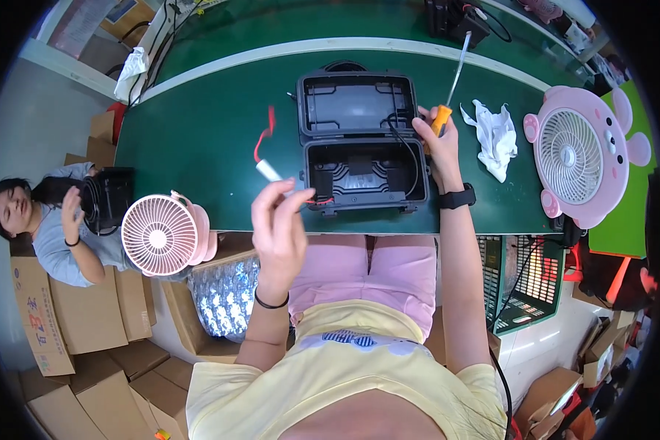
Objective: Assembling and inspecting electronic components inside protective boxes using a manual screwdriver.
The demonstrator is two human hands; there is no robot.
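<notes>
Casing of dark grey plastic (378, 198) lies open on the green tabletop (220, 169), directly in front of the person, its lid (356, 103) tipped back on the far side. Both halves are boxy with rounded corners; the lid's inner face carries moulded ridges, while the deeper near half shows dark blocks inside. A thin black cable (416, 172) loops along the right of the interior, and short red wire shows at the front left rim. The left hand (279, 231), slightly blurred, pinches a slim white piece (268, 170) with a curling red wire (259, 147) beyond it. The right hand (441, 147), at the casing's right edge, is closed around an orange-handled screwdriver (442, 117), shaft pointing away from the person.
</notes>
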